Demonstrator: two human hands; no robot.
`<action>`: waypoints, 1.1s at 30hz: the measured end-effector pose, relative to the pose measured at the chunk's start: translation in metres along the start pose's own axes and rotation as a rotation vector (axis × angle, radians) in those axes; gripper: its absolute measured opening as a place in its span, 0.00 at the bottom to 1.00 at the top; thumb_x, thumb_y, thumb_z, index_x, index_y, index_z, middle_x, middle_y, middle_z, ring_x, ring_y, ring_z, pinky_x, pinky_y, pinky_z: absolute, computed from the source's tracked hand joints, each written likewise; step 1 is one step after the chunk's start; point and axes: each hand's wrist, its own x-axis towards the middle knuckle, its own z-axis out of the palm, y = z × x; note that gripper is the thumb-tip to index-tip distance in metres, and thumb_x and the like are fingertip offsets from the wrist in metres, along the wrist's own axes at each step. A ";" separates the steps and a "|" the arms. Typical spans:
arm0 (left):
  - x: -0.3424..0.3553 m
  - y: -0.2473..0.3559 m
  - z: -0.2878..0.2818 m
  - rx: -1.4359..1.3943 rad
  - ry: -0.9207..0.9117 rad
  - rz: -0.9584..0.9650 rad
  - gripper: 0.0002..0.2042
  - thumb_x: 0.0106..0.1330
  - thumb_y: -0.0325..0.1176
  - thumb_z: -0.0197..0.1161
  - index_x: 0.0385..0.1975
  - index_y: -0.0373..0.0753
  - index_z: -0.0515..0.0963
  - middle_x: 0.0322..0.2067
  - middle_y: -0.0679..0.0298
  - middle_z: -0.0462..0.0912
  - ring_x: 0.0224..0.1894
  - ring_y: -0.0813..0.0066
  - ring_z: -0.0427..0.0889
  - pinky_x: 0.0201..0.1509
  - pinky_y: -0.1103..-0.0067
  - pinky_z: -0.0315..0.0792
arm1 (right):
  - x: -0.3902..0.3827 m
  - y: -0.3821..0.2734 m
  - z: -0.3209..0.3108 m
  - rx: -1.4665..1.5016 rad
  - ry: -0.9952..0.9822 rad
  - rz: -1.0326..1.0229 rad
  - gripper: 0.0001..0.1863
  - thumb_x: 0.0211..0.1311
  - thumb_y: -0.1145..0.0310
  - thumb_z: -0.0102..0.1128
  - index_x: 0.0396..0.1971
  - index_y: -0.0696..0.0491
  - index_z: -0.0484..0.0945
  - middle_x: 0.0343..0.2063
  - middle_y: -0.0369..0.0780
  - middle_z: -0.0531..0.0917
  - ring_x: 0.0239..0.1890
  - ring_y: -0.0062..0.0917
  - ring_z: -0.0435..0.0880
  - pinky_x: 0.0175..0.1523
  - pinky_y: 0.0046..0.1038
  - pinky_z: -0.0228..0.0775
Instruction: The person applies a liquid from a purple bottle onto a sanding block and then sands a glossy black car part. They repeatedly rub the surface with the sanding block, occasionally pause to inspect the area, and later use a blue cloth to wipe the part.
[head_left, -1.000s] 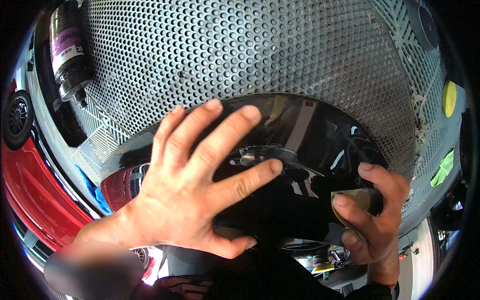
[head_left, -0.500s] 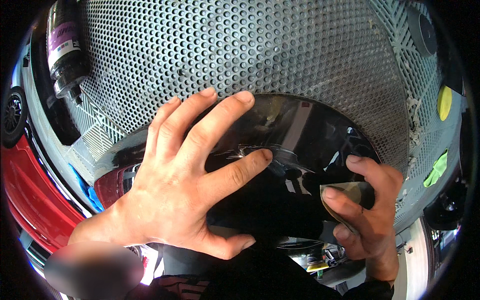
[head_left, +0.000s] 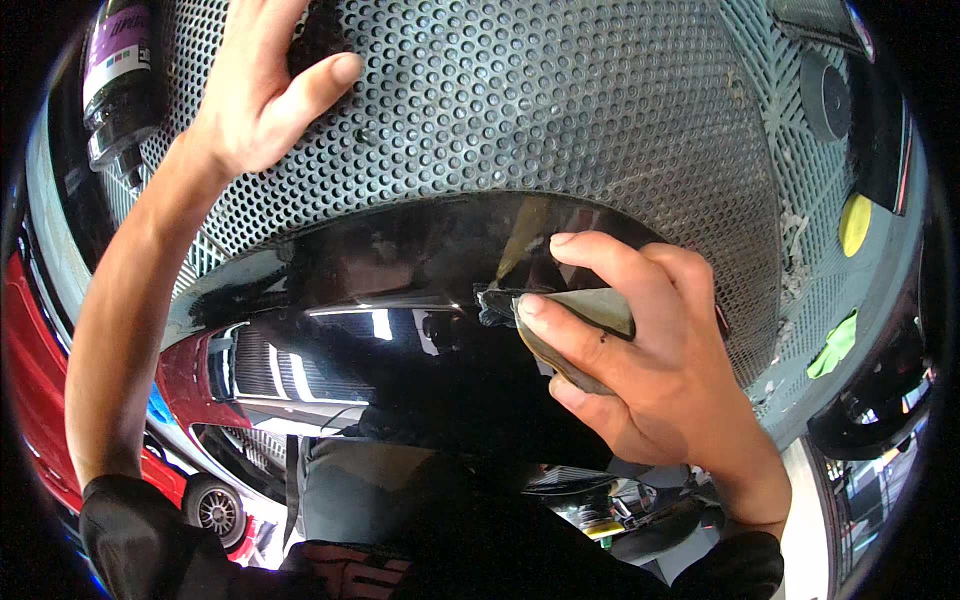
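A dimpled grey mat (head_left: 560, 110) fills the upper middle of the frame, and a curved glossy black panel (head_left: 400, 250) crosses the centre below it. Right of centre, the right hand (head_left: 665, 340) pinches a folded grey-tan sheet (head_left: 592, 312) between index finger and thumb, another finger reaching leftward above it; the wrist bends up from the lower right. The left hand (head_left: 255, 100) is at the upper left over the mat, thumb apart, its fingers cut off by the frame, so I cannot tell its grip. The panel's upper edge arcs above the right hand, its face runs on leftward, and broad mat separates the hands. The sheet's left edge lies at the fingertips, just beside a scuffed patch (head_left: 496, 307). A purple-labelled bottle (head_left: 120, 90) lies left of the left hand
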 end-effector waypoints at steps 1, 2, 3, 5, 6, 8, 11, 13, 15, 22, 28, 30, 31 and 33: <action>0.001 -0.005 -0.007 0.032 -0.113 -0.009 0.38 0.69 0.59 0.55 0.60 0.24 0.70 0.55 0.41 0.71 0.55 0.50 0.71 0.62 0.60 0.65 | 0.001 0.001 0.000 -0.007 0.001 -0.002 0.29 0.48 0.64 0.73 0.55 0.44 0.84 0.65 0.44 0.73 0.58 0.41 0.69 0.63 0.40 0.63; 0.001 -0.008 -0.010 0.066 -0.228 -0.018 0.38 0.68 0.59 0.56 0.62 0.24 0.69 0.56 0.40 0.71 0.56 0.48 0.71 0.63 0.59 0.65 | -0.001 -0.001 -0.002 -0.044 -0.013 0.026 0.27 0.49 0.63 0.73 0.55 0.44 0.85 0.65 0.43 0.73 0.58 0.41 0.69 0.63 0.42 0.63; 0.001 -0.008 -0.007 0.069 -0.209 -0.024 0.39 0.68 0.59 0.56 0.61 0.24 0.69 0.56 0.40 0.71 0.56 0.48 0.71 0.63 0.59 0.65 | -0.004 0.000 -0.006 -0.066 -0.036 0.038 0.27 0.49 0.63 0.72 0.55 0.43 0.85 0.65 0.43 0.73 0.58 0.41 0.69 0.63 0.42 0.63; -0.001 -0.008 -0.006 0.080 -0.182 -0.036 0.39 0.68 0.60 0.56 0.61 0.24 0.69 0.56 0.40 0.71 0.55 0.48 0.72 0.62 0.59 0.66 | -0.006 0.001 -0.010 -0.100 -0.080 0.055 0.27 0.49 0.63 0.72 0.55 0.42 0.85 0.64 0.43 0.74 0.58 0.41 0.70 0.63 0.43 0.64; 0.000 -0.005 -0.010 0.092 -0.233 -0.062 0.39 0.67 0.61 0.56 0.60 0.24 0.70 0.55 0.40 0.72 0.55 0.49 0.72 0.61 0.60 0.66 | -0.005 0.001 -0.007 -0.091 -0.042 0.044 0.29 0.47 0.63 0.74 0.54 0.42 0.85 0.64 0.42 0.75 0.57 0.41 0.70 0.63 0.42 0.64; -0.001 -0.007 -0.009 0.085 -0.215 -0.045 0.39 0.67 0.61 0.56 0.60 0.25 0.70 0.55 0.41 0.72 0.54 0.50 0.72 0.61 0.60 0.66 | 0.004 -0.003 -0.004 -0.070 -0.015 0.014 0.30 0.45 0.64 0.76 0.54 0.41 0.85 0.64 0.42 0.75 0.56 0.41 0.70 0.62 0.42 0.63; 0.005 -0.004 0.001 0.072 -0.103 0.033 0.38 0.68 0.62 0.55 0.59 0.26 0.71 0.54 0.42 0.72 0.54 0.51 0.73 0.60 0.60 0.67 | 0.011 -0.003 0.002 -0.093 -0.001 -0.015 0.35 0.40 0.64 0.79 0.56 0.37 0.83 0.64 0.41 0.75 0.54 0.40 0.70 0.59 0.40 0.63; 0.003 -0.007 0.005 0.078 -0.080 0.058 0.38 0.68 0.62 0.56 0.59 0.26 0.70 0.53 0.43 0.72 0.54 0.52 0.73 0.60 0.61 0.67 | 0.003 0.000 -0.003 -0.129 -0.031 -0.011 0.36 0.40 0.63 0.79 0.57 0.35 0.82 0.64 0.40 0.75 0.52 0.39 0.70 0.58 0.40 0.63; -0.003 -0.016 0.002 0.076 -0.101 0.069 0.38 0.68 0.62 0.56 0.59 0.27 0.70 0.53 0.44 0.72 0.53 0.54 0.72 0.59 0.61 0.68 | -0.006 0.006 -0.007 -0.149 -0.039 -0.018 0.37 0.39 0.62 0.80 0.58 0.34 0.81 0.64 0.39 0.75 0.51 0.38 0.71 0.57 0.39 0.63; -0.002 -0.017 0.002 0.071 -0.136 0.079 0.39 0.68 0.63 0.56 0.59 0.27 0.70 0.53 0.44 0.71 0.52 0.55 0.73 0.58 0.63 0.68 | 0.008 0.006 -0.002 -0.119 -0.012 -0.051 0.37 0.38 0.62 0.80 0.56 0.34 0.82 0.64 0.39 0.76 0.51 0.38 0.71 0.56 0.38 0.64; -0.003 -0.018 -0.004 0.103 -0.195 0.069 0.39 0.67 0.64 0.56 0.59 0.27 0.70 0.52 0.45 0.71 0.52 0.56 0.72 0.58 0.64 0.68 | -0.002 0.013 -0.006 -0.148 -0.017 -0.055 0.36 0.35 0.62 0.79 0.55 0.36 0.83 0.63 0.39 0.76 0.49 0.36 0.71 0.55 0.37 0.65; -0.005 -0.023 -0.001 0.098 -0.167 0.095 0.39 0.68 0.63 0.56 0.59 0.27 0.70 0.52 0.45 0.71 0.52 0.56 0.72 0.58 0.64 0.68 | 0.003 0.011 -0.005 -0.127 0.005 -0.070 0.35 0.36 0.62 0.79 0.54 0.36 0.83 0.63 0.39 0.76 0.47 0.36 0.72 0.54 0.37 0.65; -0.005 -0.025 0.002 0.093 -0.153 0.110 0.39 0.68 0.63 0.56 0.59 0.27 0.69 0.51 0.45 0.71 0.52 0.56 0.72 0.58 0.64 0.68 | 0.009 0.009 -0.002 -0.108 0.003 -0.078 0.35 0.36 0.62 0.79 0.53 0.36 0.84 0.62 0.39 0.77 0.47 0.35 0.72 0.53 0.36 0.65; -0.003 -0.020 0.000 0.076 -0.161 0.091 0.39 0.67 0.63 0.56 0.59 0.27 0.69 0.52 0.45 0.71 0.52 0.56 0.72 0.58 0.64 0.68 | 0.011 0.010 -0.001 -0.115 0.006 -0.091 0.33 0.38 0.62 0.79 0.52 0.36 0.84 0.62 0.38 0.77 0.45 0.35 0.72 0.52 0.36 0.65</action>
